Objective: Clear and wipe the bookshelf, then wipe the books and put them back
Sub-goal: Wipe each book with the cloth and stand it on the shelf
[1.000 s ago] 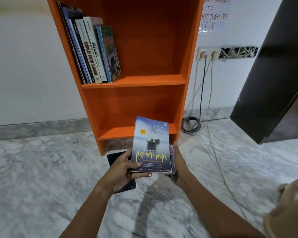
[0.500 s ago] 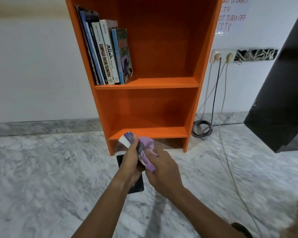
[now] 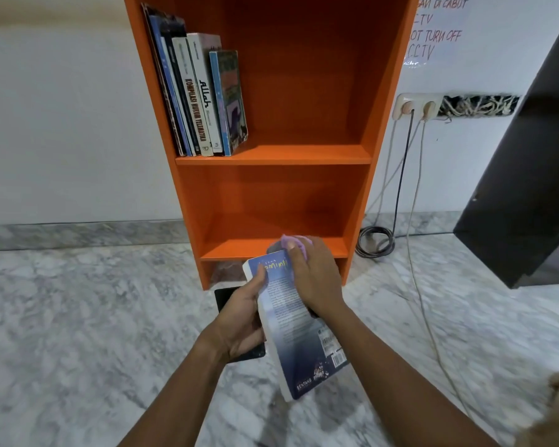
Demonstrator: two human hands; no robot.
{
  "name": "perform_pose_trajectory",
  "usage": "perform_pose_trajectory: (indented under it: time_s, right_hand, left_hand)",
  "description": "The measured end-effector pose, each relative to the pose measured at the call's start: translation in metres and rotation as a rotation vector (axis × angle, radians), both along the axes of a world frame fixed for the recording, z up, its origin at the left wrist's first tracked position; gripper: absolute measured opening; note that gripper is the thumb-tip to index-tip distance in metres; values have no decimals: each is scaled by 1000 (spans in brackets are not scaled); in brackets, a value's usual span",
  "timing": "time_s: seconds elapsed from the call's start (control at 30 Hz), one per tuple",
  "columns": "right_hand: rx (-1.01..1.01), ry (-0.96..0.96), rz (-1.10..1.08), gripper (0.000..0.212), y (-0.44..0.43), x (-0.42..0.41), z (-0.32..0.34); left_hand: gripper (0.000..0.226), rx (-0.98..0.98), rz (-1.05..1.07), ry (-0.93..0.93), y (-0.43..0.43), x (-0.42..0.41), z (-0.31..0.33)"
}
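In the head view, the left hand [image 3: 244, 312] gripped a blue paperback [image 3: 296, 330] along its left long edge, fingers closed round the page block and the thumb lying over the cover near the top. The book was held in the air in front of the bookshelf [image 3: 265, 156], back cover up, its blurb and barcode showing, tilted so that the face was presented to the other hand; this looked like a hold chosen to steady the book for wiping. The right hand [image 3: 313, 275] lay over the upper part of the cover, fingers curled round a bunched lilac cloth [image 3: 296, 242] pressed at the top edge of the book. I judged the step to be the wiping of this book, with shelving it still to come.

Five books [image 3: 200, 95] already stood on the middle shelf, leaning against the left wall, which left free room to their right for the book in hand. The lower shelf [image 3: 239, 245] held nothing that could be seen.

A dark flat object [image 3: 226, 298] lay on the marble floor [image 3: 78, 317] just below the left hand, partly hidden by it; it may have been another book, but that could not be told. To the right, cables [image 3: 400, 175] hung from a wall socket [image 3: 417, 107] to a coil [image 3: 375, 241] on the floor near the shelf's foot, and a dark panel [image 3: 530, 156] leaned in from the right, both clear of the path to the shelf.
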State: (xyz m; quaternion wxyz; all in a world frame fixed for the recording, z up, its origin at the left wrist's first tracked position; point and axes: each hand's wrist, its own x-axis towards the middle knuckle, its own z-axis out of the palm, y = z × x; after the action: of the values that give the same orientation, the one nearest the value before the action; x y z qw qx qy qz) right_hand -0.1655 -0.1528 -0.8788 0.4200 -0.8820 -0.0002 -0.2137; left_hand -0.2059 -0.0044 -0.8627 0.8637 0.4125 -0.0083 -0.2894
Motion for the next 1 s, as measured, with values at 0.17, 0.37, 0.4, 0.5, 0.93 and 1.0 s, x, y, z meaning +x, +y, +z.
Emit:
perform_pose_trajectory:
  time_s: [0.17,0.37,0.4,0.5,0.93,1.0]
  right_hand:
    - [700,415,-24,41,-16,13,-21]
    - [332,86,-203,43,4,-13,-21]
    - [245,-10,-136,44,11,-16,-20]
    - [-10,-81,67,42,22,-13,-25]
    - [-106,6,396,46,32,-53,-32]
    - [-171,-87,425,44,35,-60,-36]
  left_hand:
    - [65,34,11,-12,2,0,2]
    - [61,98,-1,5,2,4,1]
    - [58,108,0,23,2,5,0]
    - [55,114,12,43,5,12,-3]
    - [95,3,94,120,22,28,-28]
    - [89,77,144,49,29,38,-27]
